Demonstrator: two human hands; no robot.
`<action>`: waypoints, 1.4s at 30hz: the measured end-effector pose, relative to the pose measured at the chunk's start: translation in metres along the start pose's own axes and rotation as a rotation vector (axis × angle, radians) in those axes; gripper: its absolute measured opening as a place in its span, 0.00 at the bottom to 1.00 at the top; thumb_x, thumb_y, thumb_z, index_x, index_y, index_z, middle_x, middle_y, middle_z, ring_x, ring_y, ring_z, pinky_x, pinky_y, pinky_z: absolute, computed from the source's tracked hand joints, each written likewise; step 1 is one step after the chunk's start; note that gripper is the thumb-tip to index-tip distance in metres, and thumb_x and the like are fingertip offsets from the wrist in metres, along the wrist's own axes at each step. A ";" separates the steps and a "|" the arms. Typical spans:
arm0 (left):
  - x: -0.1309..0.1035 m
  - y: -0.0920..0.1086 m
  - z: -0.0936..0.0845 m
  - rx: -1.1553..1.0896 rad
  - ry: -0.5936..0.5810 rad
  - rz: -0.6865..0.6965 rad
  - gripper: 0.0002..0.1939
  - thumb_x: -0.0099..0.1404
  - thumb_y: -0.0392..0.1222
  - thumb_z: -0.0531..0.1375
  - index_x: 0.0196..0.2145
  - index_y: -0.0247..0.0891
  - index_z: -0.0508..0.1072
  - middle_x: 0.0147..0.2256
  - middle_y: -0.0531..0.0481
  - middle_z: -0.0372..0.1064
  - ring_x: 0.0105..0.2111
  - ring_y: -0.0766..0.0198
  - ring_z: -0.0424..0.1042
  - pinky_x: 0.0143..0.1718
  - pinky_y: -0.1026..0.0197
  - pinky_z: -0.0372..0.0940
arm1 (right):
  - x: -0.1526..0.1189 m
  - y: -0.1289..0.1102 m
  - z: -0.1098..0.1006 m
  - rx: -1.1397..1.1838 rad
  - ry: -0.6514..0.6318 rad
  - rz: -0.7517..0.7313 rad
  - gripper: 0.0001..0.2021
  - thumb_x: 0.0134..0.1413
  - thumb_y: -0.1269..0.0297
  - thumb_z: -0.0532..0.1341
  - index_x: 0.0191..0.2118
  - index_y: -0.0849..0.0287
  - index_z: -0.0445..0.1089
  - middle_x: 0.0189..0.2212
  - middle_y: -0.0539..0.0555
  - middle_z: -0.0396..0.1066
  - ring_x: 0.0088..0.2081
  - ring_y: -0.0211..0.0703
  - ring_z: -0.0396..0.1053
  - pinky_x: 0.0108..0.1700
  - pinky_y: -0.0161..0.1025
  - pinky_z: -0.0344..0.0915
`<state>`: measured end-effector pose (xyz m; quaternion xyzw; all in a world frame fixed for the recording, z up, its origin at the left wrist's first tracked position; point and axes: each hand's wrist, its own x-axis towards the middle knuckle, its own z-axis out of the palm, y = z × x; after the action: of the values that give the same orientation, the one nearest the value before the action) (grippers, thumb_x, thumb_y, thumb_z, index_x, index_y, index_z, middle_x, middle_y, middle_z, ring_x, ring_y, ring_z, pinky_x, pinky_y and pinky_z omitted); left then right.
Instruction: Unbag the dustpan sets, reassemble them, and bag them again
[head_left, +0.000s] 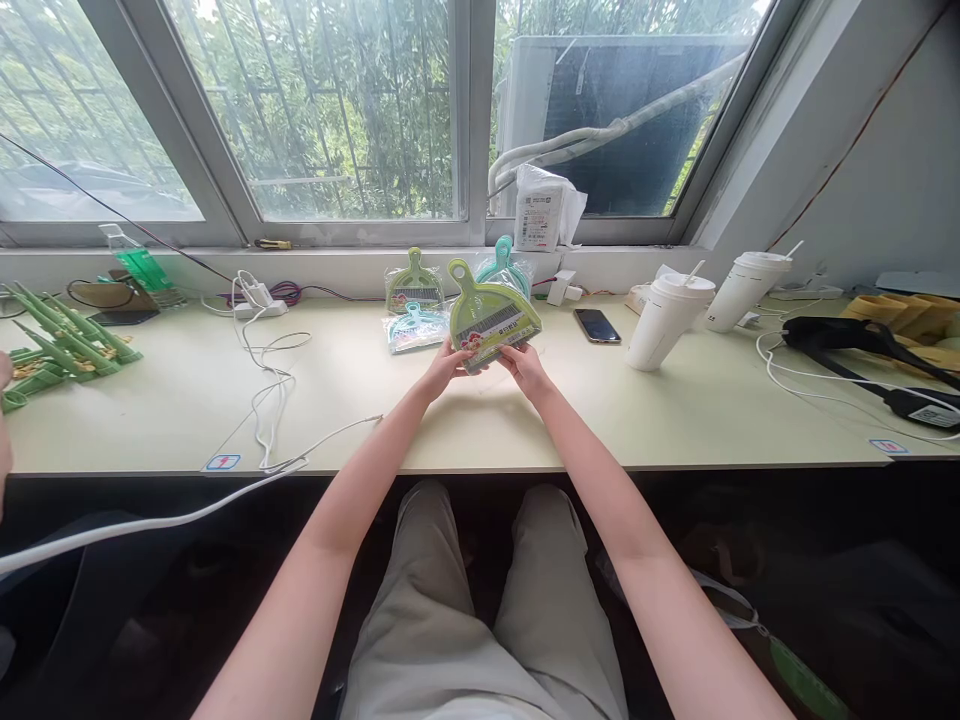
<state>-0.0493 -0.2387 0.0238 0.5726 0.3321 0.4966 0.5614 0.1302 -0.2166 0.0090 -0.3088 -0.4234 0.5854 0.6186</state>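
A green mini dustpan-and-brush set (491, 318) in clear packaging is held up over the middle of the table, its handle tilted to the upper left. My left hand (445, 368) pinches its lower left corner, and my right hand (525, 366) grips the lower right edge. Just behind it, another green dustpan set (414, 284) leans upright against the sill. In front of that lies a blue dustpan set (416, 328) in plastic. A teal dustpan set (504, 262) stands behind the held one, which partly hides it.
A phone (597, 326) and two lidded white cups (669, 318) (748, 290) with straws stand right. White cables (274, 400) trail over the table's left part. Green plastic pieces (71, 345) lie far left, near another person's hand (4, 430). A black strap device (870, 345) rests far right.
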 end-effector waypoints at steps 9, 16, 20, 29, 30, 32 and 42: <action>0.002 -0.004 -0.004 0.006 0.006 -0.012 0.30 0.57 0.41 0.63 0.55 0.42 0.57 0.47 0.44 0.72 0.33 0.58 0.78 0.42 0.50 0.70 | -0.003 -0.004 -0.003 -0.075 0.006 0.095 0.06 0.51 0.71 0.65 0.37 0.58 0.72 0.38 0.53 0.79 0.42 0.45 0.77 0.53 0.49 0.74; 0.005 -0.003 -0.015 -0.064 0.048 -0.068 0.27 0.54 0.38 0.62 0.51 0.41 0.59 0.46 0.45 0.71 0.34 0.58 0.77 0.41 0.49 0.72 | 0.001 -0.007 -0.015 -0.180 0.119 0.193 0.06 0.58 0.62 0.61 0.37 0.58 0.71 0.38 0.56 0.79 0.33 0.44 0.78 0.39 0.42 0.76; 0.010 -0.005 -0.027 -0.164 0.186 -0.133 0.25 0.51 0.34 0.61 0.46 0.41 0.59 0.44 0.48 0.70 0.34 0.60 0.76 0.39 0.49 0.74 | 0.004 -0.010 -0.025 -0.397 0.344 0.156 0.09 0.59 0.66 0.54 0.37 0.57 0.71 0.41 0.55 0.78 0.32 0.42 0.77 0.40 0.42 0.73; 0.014 -0.005 -0.038 -0.205 0.320 -0.205 0.15 0.51 0.30 0.60 0.36 0.39 0.61 0.28 0.54 0.65 0.27 0.67 0.69 0.30 0.61 0.72 | 0.000 -0.002 -0.024 -1.001 0.150 -0.426 0.28 0.45 0.81 0.58 0.52 0.50 0.71 0.58 0.54 0.65 0.61 0.53 0.57 0.63 0.55 0.57; 0.013 -0.005 -0.038 -0.204 0.314 -0.207 0.15 0.51 0.30 0.60 0.36 0.39 0.61 0.28 0.54 0.65 0.27 0.67 0.69 0.30 0.61 0.72 | 0.001 -0.001 -0.024 -1.007 0.124 -0.444 0.26 0.46 0.80 0.59 0.51 0.49 0.72 0.58 0.53 0.65 0.61 0.53 0.57 0.63 0.55 0.56; 0.013 -0.005 -0.039 -0.202 0.304 -0.212 0.14 0.52 0.30 0.60 0.35 0.39 0.61 0.27 0.53 0.66 0.26 0.66 0.70 0.29 0.61 0.72 | 0.003 0.001 -0.025 -0.982 0.118 -0.474 0.21 0.49 0.77 0.61 0.48 0.49 0.74 0.57 0.53 0.67 0.60 0.52 0.58 0.64 0.56 0.54; 0.008 -0.005 -0.042 -0.203 0.185 -0.263 0.11 0.55 0.32 0.58 0.38 0.35 0.66 0.33 0.45 0.73 0.28 0.61 0.75 0.26 0.61 0.71 | 0.014 0.002 -0.031 -0.849 0.237 -0.458 0.04 0.53 0.61 0.65 0.33 0.54 0.75 0.44 0.56 0.74 0.52 0.52 0.65 0.52 0.50 0.64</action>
<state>-0.0859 -0.2169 0.0158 0.4165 0.4027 0.5004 0.6434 0.1558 -0.1992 -0.0044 -0.4969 -0.6083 0.1709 0.5948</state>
